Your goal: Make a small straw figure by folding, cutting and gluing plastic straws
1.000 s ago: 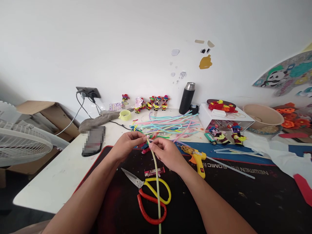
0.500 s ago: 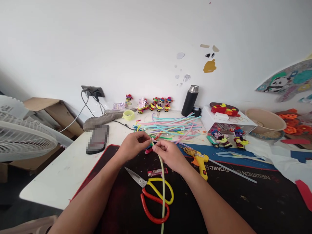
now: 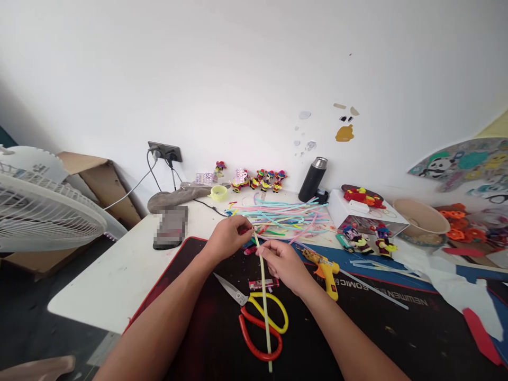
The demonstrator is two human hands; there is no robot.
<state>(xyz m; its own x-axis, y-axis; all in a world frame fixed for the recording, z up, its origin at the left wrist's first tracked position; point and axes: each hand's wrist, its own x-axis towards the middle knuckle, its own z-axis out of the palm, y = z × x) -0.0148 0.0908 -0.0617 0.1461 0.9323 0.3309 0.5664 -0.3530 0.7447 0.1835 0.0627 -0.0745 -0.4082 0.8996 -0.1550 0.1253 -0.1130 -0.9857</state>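
Note:
A pale yellow-green pipe cleaner (image 3: 263, 288) hangs from my hands toward the front of the mat, its lower end past the scissors' handles. My left hand (image 3: 229, 237) pinches its top end. A little below, my right hand (image 3: 281, 263) has thumb and fingertips closed on the same stem. Beneath it lie scissors (image 3: 242, 299) with one red and one yellow handle, blades pointing back left. A small pink-and-red packet (image 3: 263, 284) rests behind the handles. Small coloured pieces by my left fingers are partly hidden.
A yellow glue gun (image 3: 327, 274) lies right of my right hand. Behind are many loose pipe cleaners (image 3: 286, 211), small figures (image 3: 268, 181), a black flask (image 3: 313, 179) and a white box (image 3: 369, 211). A phone (image 3: 170, 227) and fan (image 3: 47, 211) are leftward.
My right hand has slid a little down the pipe cleaner, away from my left. The stem's lower end has come into view. The whole view has shifted slightly.

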